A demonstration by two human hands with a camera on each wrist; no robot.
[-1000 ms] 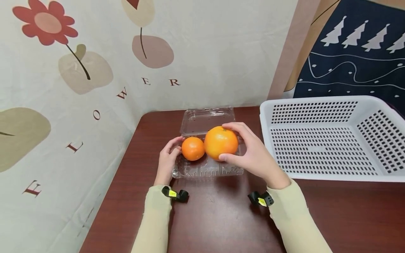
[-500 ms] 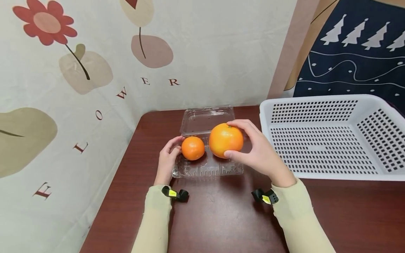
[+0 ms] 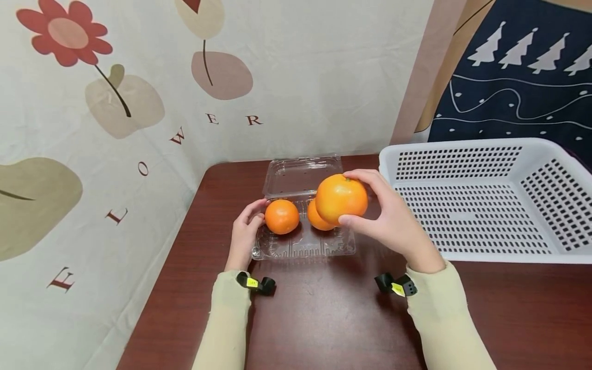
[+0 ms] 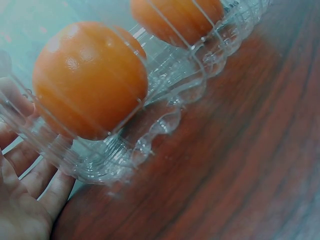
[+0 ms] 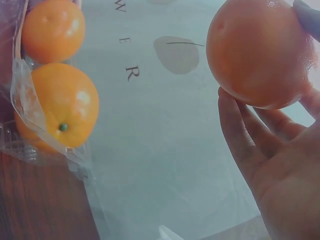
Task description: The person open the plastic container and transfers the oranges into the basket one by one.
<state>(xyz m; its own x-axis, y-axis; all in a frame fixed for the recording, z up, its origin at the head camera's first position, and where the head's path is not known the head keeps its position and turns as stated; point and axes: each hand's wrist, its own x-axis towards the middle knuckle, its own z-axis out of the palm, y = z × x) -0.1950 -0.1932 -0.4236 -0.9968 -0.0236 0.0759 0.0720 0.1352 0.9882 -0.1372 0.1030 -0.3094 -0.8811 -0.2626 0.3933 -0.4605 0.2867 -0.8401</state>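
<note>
My right hand (image 3: 393, 221) grips a large orange (image 3: 342, 199) between thumb and fingers, raised above the right part of a clear plastic clamshell container (image 3: 324, 249). In the right wrist view the held orange (image 5: 260, 52) is apart from the container. Two oranges sit inside: the left orange (image 3: 282, 217) shows whole in the head view, while the right orange (image 3: 318, 218) is partly hidden behind the held one. My left hand (image 3: 244, 234) holds the container's left side, its fingers (image 4: 42, 177) against the clear wall in the left wrist view.
The container's lid (image 3: 302, 177) lies open towards the wall. A white perforated basket (image 3: 472, 218) stands at the right of the brown table (image 3: 305, 318). A printed cloth (image 3: 324, 92) hangs behind the table and along its left side.
My right hand has lifted the large orange up and to the right, away from the left orange. The right orange in the container has come into sight. My left hand has stayed still.
</note>
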